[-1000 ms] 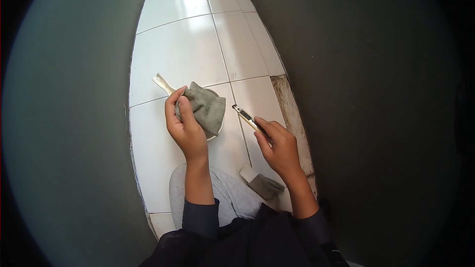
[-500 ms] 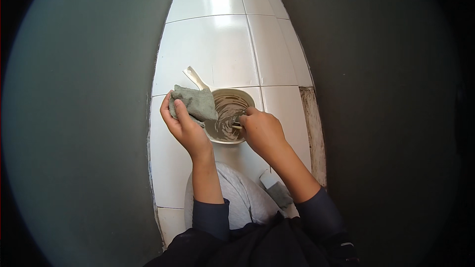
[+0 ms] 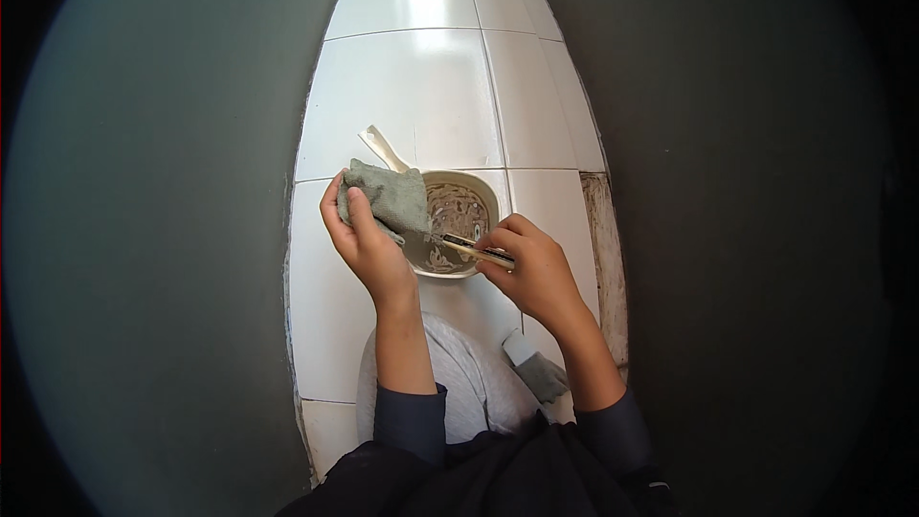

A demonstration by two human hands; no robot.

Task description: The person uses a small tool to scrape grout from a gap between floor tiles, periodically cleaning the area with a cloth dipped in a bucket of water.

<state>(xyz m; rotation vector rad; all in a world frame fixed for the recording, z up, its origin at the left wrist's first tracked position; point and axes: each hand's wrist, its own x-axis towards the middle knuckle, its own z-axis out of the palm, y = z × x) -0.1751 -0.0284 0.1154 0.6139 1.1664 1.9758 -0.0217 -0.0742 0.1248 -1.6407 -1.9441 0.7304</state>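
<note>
My left hand (image 3: 371,251) is closed around a folded grey-green cloth (image 3: 391,193), held over the left side of a cream dipper (image 3: 450,275). The dipper stands on the tiles, its handle pointing to the far left, with murky greyish-brown liquid inside. Between the fingers and thumb of my right hand (image 3: 534,266) is a slim tool with dark and pale lengthwise strips (image 3: 479,250). Its tip is above the liquid, close to the cloth's lower right corner; I cannot tell whether they touch. The exact kind of tool is unclear.
Glossy white tiles (image 3: 412,96) run away between a dark grey surface on the left (image 3: 163,230) and another on the right (image 3: 756,230). A rough brownish strip (image 3: 603,249) edges the tiles at right. A white and grey object (image 3: 539,373) lies beside my grey-clothed leg (image 3: 445,364).
My right hand has come up out of the dipper and a little to the right, bringing the tool into fuller view. The cloth in my left hand has shifted slightly right.
</note>
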